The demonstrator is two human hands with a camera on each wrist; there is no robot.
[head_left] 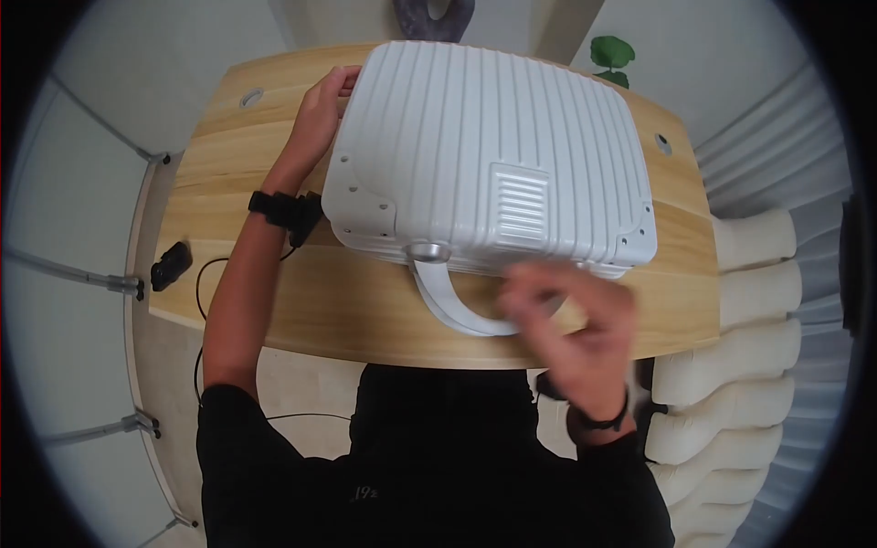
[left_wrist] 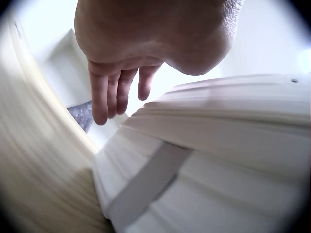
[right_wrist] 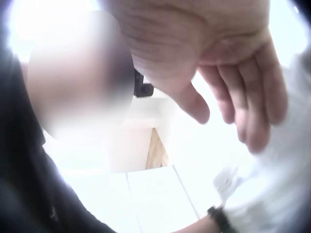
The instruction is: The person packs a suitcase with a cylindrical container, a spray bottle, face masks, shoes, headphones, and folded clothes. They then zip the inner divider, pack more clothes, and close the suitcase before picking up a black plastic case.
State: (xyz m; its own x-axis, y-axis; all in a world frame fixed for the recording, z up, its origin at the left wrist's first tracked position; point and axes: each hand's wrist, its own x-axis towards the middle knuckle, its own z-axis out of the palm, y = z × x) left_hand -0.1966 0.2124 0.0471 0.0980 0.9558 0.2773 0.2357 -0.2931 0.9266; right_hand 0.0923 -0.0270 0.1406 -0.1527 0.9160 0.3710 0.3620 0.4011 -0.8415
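A white ribbed hard-shell suitcase (head_left: pixel 493 137) lies flat on the wooden table, its curved carry handle (head_left: pixel 448 301) pointing toward the person. My left hand (head_left: pixel 322 114) is at the case's far left side; in the left wrist view its fingers (left_wrist: pixel 99 97) hang nearly straight beside the ribbed shell. Blurred in the head view, my right hand (head_left: pixel 575 315) is above the front edge and overlaps the handle's right part. In the right wrist view the right fingers (right_wrist: pixel 255 111) are loosely extended with nothing in them. A round metallic fitting (head_left: pixel 427 251) shows on the front edge.
A small black device (head_left: pixel 171 266) lies at the left end of the wooden table (head_left: pixel 219 173), near a black cable (head_left: pixel 199 292). A grey neck pillow (head_left: pixel 434 20) and a green plant (head_left: pixel 612 52) are beyond the far edge. A cream padded seat (head_left: pixel 749 301) stands at right.
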